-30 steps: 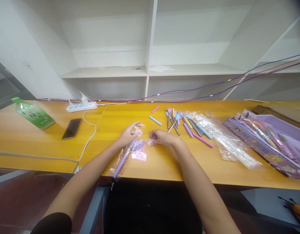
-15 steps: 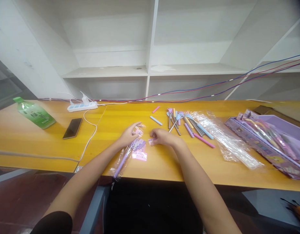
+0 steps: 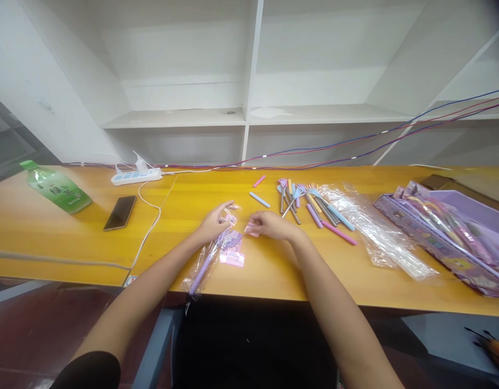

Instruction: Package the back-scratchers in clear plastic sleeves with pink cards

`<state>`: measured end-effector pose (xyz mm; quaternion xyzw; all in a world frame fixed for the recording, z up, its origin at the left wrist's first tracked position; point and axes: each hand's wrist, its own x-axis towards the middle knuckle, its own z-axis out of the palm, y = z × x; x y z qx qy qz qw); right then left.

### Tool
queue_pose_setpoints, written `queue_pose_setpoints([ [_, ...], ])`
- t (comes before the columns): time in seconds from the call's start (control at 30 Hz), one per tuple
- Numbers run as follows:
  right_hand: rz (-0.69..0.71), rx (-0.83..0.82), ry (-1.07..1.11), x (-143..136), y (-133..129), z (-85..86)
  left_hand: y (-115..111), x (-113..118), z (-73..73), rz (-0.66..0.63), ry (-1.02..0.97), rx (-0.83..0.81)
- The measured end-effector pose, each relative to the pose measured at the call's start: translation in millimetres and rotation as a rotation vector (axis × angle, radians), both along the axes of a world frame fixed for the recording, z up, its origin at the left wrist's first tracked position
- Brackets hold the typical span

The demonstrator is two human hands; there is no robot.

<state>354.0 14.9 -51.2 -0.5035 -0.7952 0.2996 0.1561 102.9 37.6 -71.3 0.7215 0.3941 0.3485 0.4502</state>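
My left hand [image 3: 212, 226] is closed on the upper end of a clear plastic bag [image 3: 188, 283], its index finger stretched out along the opening. Inside the bag lies a back scratcher with a purple handle [image 3: 201, 273], pointing toward the table's front edge. Between finger and thumb, my right hand [image 3: 269, 224] pinches a small pink printed card [image 3: 251, 229], just right of the bag's opening. More pink and purple cards [image 3: 232, 259] lie on the table beside the bag. Beyond my right hand is a pile of back scratchers [image 3: 310, 202] with coloured handles and hand-shaped heads.
Flat clear bags [image 3: 379, 232] lie right of the pile, before a purple box [image 3: 444, 243] of bagged items. At left are a phone [image 3: 120, 212], a green bottle [image 3: 59, 189] and a power strip [image 3: 136, 177] with a white cable. Shelves [image 3: 176, 118] rise behind.
The card in my right hand has turned and shows more of its pink face; the hand has shifted very slightly. My left hand and the bag stay nearly in place.
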Motion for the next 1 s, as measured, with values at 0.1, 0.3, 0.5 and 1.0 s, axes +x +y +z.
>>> queue_pose_setpoints([
  [0.1,-0.068,0.058,0.250,-1.0,0.6,-1.6,2.3,-0.7,-0.6,-0.008,-0.017,0.012],
  [0.3,-0.180,0.016,0.778,-22.5,3.5,-14.3,5.7,1.1,-6.0,-0.041,-0.093,-0.083],
  [0.5,-0.263,0.227,0.701,-42.4,11.2,-26.5,4.1,4.8,-4.1,-0.078,-0.232,-0.236],
  [1.0,-0.334,0.261,0.733,-45.8,8.8,-27.3,4.8,5.2,8.3,0.008,-0.587,-0.478],
])
